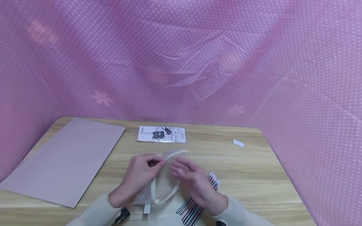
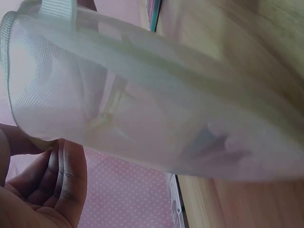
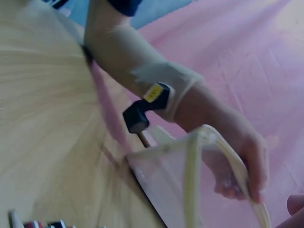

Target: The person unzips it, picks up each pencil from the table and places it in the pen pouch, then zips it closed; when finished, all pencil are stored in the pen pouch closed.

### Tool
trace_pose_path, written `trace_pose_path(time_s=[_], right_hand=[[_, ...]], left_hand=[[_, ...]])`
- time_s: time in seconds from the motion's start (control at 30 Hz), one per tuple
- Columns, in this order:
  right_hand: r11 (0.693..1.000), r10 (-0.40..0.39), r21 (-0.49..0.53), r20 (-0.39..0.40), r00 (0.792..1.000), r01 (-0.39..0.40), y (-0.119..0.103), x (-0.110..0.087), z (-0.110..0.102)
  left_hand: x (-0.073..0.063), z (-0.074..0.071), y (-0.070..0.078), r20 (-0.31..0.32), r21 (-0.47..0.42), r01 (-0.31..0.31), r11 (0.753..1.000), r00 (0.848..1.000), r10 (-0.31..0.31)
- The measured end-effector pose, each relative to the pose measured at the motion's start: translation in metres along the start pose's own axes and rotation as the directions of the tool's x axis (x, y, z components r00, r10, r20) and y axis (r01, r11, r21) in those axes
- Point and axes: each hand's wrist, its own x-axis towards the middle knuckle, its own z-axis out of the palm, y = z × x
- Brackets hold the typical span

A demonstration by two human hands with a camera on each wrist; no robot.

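Observation:
A see-through, whitish drawstring pouch point(image 1: 165, 180) with cream trim stands at the middle front of the table, its mouth spread wide. My left hand point(image 1: 141, 172) pinches the trim of its rim between thumb and fingers, seen also in the left wrist view beside the pouch point(image 2: 142, 95). Over the opening, near the rim's right side, is my right hand point(image 1: 195, 180), fingers loosely extended and holding nothing. Under the right forearm lies a bundle of striped pencils point(image 1: 195, 212), partly hidden by that hand. A small white tag point(image 1: 146, 209) sticks out at the pouch's near end.
A packaged ruler set point(image 1: 161, 134) with black cat drawings lies behind the pouch. Farther right is a white eraser point(image 1: 238, 143). A large pinkish-grey board point(image 1: 65, 160) covers the table's left side. Pink dotted cloth point(image 1: 181, 62) hangs around the wooden table point(image 1: 254, 182).

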Motion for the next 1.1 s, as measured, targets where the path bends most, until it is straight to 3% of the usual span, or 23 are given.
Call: trace_pose_path(time_s=[0.27,0.4,0.57,0.7,0.8,0.93,1.1], right_hand=[[1.000,0.023,-0.003,-0.043,0.999,-0.024,-0.013,-0.001,-0.023],[1.000,0.017,-0.023,-0.060,0.998,-0.018,-0.018,0.001,-0.038],[0.996,-0.017,-0.092,-0.091,0.996,0.008,-0.024,0.005,-0.056],[0.979,-0.033,-0.203,-0.068,0.997,0.018,-0.028,0.010,-0.074],[0.927,-0.013,-0.375,-0.020,1.000,0.005,-0.030,0.013,-0.087],[0.795,0.030,-0.606,0.067,0.997,0.016,-0.029,0.017,-0.100],[0.659,0.098,-0.746,0.208,0.973,0.093,-0.025,0.022,-0.106]], left_hand=[[0.002,0.000,-0.005,-0.011,0.051,-0.033,0.998,0.999,0.034],[0.002,-0.001,-0.005,-0.002,0.053,-0.023,0.998,1.000,0.023],[0.001,-0.001,-0.004,0.010,0.047,-0.002,0.999,1.000,0.001],[0.001,-0.002,-0.004,0.005,0.058,-0.012,0.998,1.000,0.012],[0.001,-0.002,-0.004,0.002,0.063,-0.017,0.998,1.000,0.017],[0.001,-0.002,-0.004,0.003,0.063,-0.014,0.998,1.000,0.014],[0.001,-0.002,-0.004,0.011,0.052,-0.005,0.999,1.000,0.005]])
